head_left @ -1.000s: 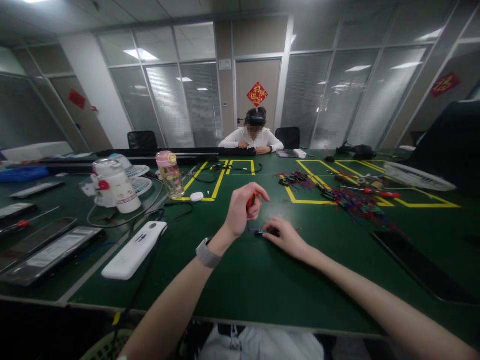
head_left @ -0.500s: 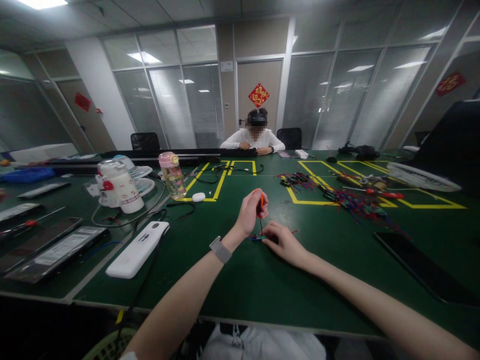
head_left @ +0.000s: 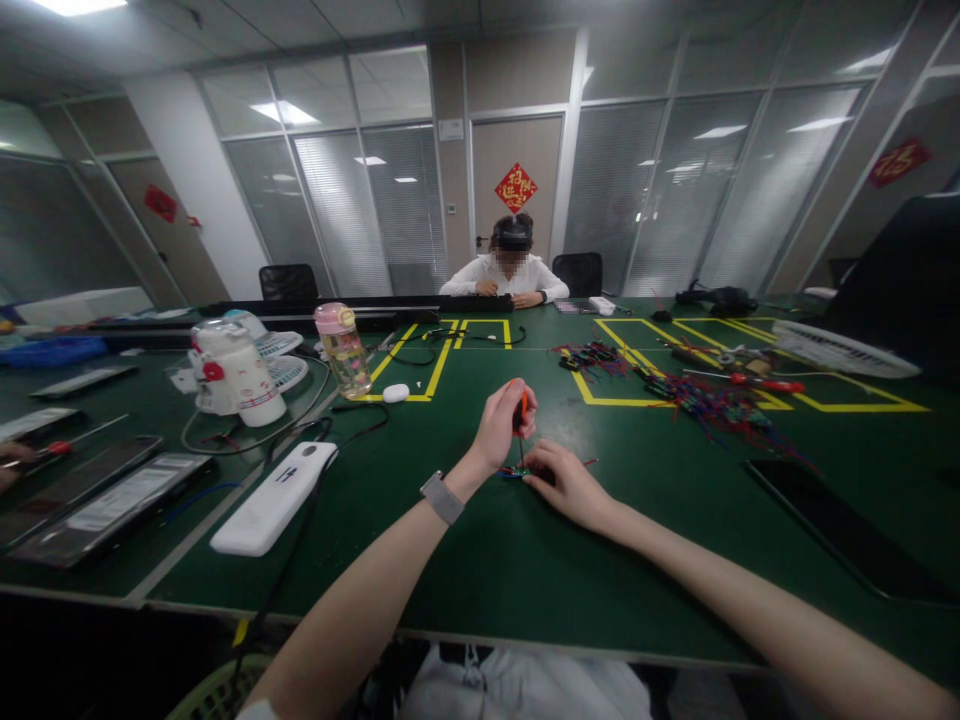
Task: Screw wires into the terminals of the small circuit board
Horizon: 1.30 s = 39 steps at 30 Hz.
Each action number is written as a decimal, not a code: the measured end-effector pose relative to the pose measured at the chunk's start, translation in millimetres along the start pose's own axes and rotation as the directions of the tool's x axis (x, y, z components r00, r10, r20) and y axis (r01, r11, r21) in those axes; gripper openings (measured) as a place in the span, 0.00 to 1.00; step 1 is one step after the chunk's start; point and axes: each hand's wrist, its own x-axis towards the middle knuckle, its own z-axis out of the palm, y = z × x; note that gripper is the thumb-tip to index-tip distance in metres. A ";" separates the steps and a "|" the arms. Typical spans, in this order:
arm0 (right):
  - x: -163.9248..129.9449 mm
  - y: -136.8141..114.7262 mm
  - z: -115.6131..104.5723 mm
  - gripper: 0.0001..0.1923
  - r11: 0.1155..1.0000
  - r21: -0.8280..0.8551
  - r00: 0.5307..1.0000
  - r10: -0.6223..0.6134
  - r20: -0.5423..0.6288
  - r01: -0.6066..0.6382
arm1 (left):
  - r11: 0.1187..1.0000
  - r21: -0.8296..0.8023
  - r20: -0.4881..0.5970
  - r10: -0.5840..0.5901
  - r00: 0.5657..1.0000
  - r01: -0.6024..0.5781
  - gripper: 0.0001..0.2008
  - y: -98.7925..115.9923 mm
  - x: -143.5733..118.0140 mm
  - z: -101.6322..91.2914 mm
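Note:
My left hand (head_left: pixel 501 428) is wrapped round the orange and black handle of a screwdriver (head_left: pixel 522 412). The screwdriver stands upright, its thin shaft pointing down at a small green circuit board (head_left: pixel 514 472) with red and blue wires. With its fingertips, my right hand (head_left: pixel 559 480) pinches the board's right side against the green table (head_left: pixel 480 570). Those fingers partly hide the board, and whether the tip sits in a screw is too small to tell.
Right of my hands lie a black flat panel (head_left: pixel 832 525) and a heap of wired boards (head_left: pixel 720 410). On the left are a white power bank (head_left: pixel 277 498), a white bottle (head_left: pixel 251 375) and a pink-lidded bottle (head_left: pixel 343 350). Another person's hand (head_left: pixel 13 455) shows at the left edge; a co-worker (head_left: pixel 510 270) sits opposite.
At the left edge, another person's hand has come into view by a red-handled screwdriver. My own hands hold almost the same place, with the screwdriver still upright over the board.

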 end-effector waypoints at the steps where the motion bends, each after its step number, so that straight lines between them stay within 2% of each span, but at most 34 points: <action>1: 0.0 0.2 0.1 0.04 1.000 0.000 1.000 0.000 -0.001 0.000 | 1.000 0.005 0.000 0.000 1.000 0.000 0.19 0.1 -0.3 0.2; 9: 1.7 2.3 1.4 0.03 0.999 0.048 1.000 0.022 -0.009 -0.022 | 0.988 0.151 0.047 0.010 0.999 -0.017 0.14 7.9 -2.7 3.3; 15: 3.2 6.5 1.2 0.03 0.987 0.148 0.998 0.061 -0.006 -0.059 | 0.999 0.043 0.072 0.026 0.997 -0.029 0.10 8.9 2.0 -1.4; 20: 2.3 10.4 1.5 0.02 0.977 0.198 0.997 0.081 -0.016 -0.076 | 0.999 -0.021 0.129 -0.044 0.991 0.047 0.13 4.5 1.8 6.6; 25: 2.3 11.1 1.5 0.03 0.972 0.214 0.994 0.105 -0.023 -0.098 | 0.996 0.011 0.112 -0.091 0.990 0.090 0.20 -2.7 5.0 18.2; 28: 3.4 12.3 1.9 0.04 0.969 0.219 0.993 0.116 -0.009 -0.111 | 0.989 0.008 0.152 -0.147 0.977 0.148 0.22 -2.9 12.3 17.8; 33: 4.5 15.8 4.1 0.04 0.963 0.231 0.989 0.144 -0.011 -0.138 | 0.970 -0.042 0.206 -0.226 0.952 0.239 0.21 1.6 22.4 9.2; 36: 4.6 16.3 5.0 0.04 0.962 0.234 0.989 0.148 -0.012 -0.141 | 0.976 -0.057 0.177 -0.195 0.965 0.208 0.21 1.8 19.4 8.0; 39: 4.6 16.4 5.4 0.04 0.962 0.233 0.989 0.149 -0.017 -0.141 | 0.996 0.009 0.098 -0.092 0.991 0.092 0.19 1.3 11.8 13.1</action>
